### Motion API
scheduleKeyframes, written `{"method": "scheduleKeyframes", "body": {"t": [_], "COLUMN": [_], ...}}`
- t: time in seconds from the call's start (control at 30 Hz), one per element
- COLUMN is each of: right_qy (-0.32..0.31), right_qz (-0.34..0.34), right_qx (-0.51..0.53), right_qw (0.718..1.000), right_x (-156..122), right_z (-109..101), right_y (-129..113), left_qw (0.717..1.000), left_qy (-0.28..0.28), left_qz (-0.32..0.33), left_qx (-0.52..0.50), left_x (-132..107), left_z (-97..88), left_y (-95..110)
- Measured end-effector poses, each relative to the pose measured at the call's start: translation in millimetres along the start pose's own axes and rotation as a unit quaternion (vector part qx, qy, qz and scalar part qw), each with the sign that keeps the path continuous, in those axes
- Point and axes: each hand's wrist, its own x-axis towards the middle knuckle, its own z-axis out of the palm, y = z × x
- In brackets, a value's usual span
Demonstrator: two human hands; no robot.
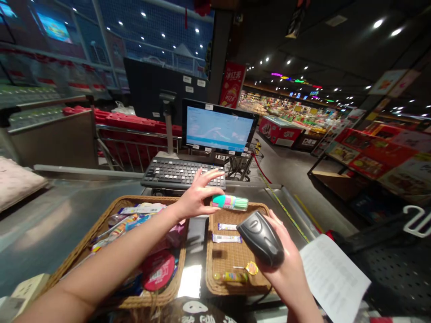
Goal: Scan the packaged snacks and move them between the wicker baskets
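My left hand [197, 197] pinches one end of a teal, pink and green cylindrical packet [230, 202], which lies sideways above the far end of the right wicker basket [210, 264]. My right hand [292, 258] is wrapped round a black handheld barcode scanner [261, 237], over that basket's right side. Inside the right basket lie two slim white-and-purple sachets, one of them a sachet [227, 239] in the middle, plus a lollipop [252, 268] and a yellow tube-shaped sweet [232, 277]. Under my left forearm the left wicker basket [183, 260] holds many mixed packets and a round red container [159, 270].
A black keyboard [178, 172] and a lit screen [218, 128] stand beyond the baskets. Printed paper [333, 273] lies at the right, near a white hook [415, 220]. A cushion [18, 184] sits at the far left. Shop shelves and carts are behind.
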Motion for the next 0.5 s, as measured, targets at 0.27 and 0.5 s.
{"method": "scheduleKeyframes", "body": {"t": [0.27,0.5], "right_qy": [-0.043,-0.059], "right_qz": [-0.057,-0.073], "right_qx": [0.003,0.023], "right_qw": [0.997,0.995], "right_x": [11,16], "right_z": [26,47], "right_y": [-41,-73], "left_qw": [0.998,0.995], "left_qy": [0.040,0.052], "left_qz": [-0.050,-0.079], "left_qx": [0.017,0.029], "left_x": [-37,-76], "left_z": [-49.6,-83.8], "left_y": [-17,-29]}}
